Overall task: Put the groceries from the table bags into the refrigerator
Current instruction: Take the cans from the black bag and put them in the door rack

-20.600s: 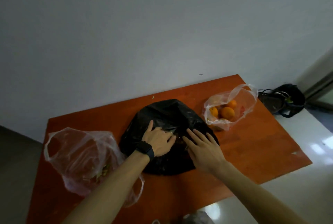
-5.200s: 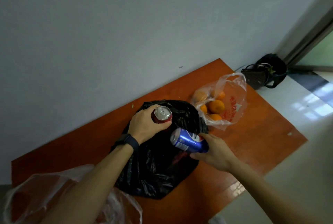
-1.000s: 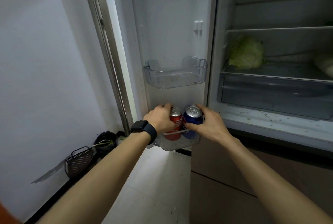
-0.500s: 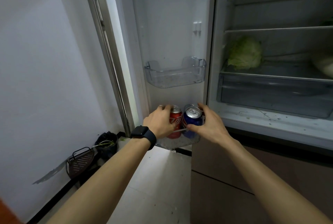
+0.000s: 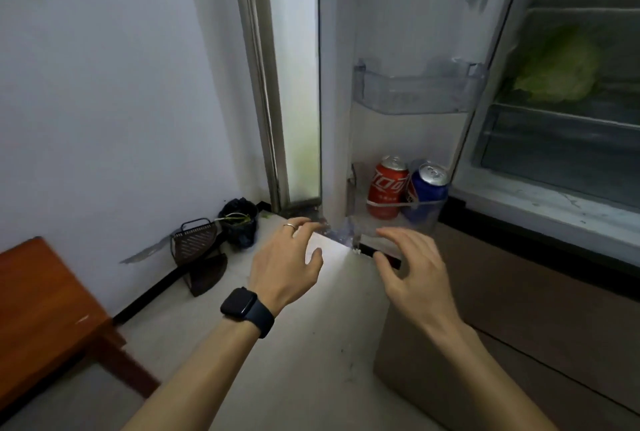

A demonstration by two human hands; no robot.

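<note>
The fridge door (image 5: pixel 408 32) stands open. Down in its lowest door shelf (image 5: pixel 394 222), a clear one, two cans stand upright side by side. The red can (image 5: pixel 386 188) is on the left and the blue can (image 5: pixel 426 190) is on the right, and they touch each other. The shelf's front rim crosses them low down, so their tops stick out above it.

The person's two hands are in the air just in front of that shelf, a bit lower, and touch neither can. The left hand (image 5: pixel 287 264) has its fingers (image 5: pixel 300 223) spread and loosely bent, and it holds nothing. It has a ring (image 5: pixel 290 227) on one finger and a black watch (image 5: pixel 247 309) on the wrist. The right hand (image 5: pixel 412 268) is the same, with loose, spread fingers holding nothing.

Higher on the door is another clear shelf (image 5: pixel 415 94). Inside the fridge, on the right, a green cabbage (image 5: pixel 557 70) sits on a shelf above a see-through drawer (image 5: pixel 561 150).

On the floor (image 5: pixel 311 361) by the white wall are a dark dustpan (image 5: pixel 194 243) and a small black bin (image 5: pixel 239 222). A corner of the orange bench (image 5: pixel 41 299) shows at the far left
</note>
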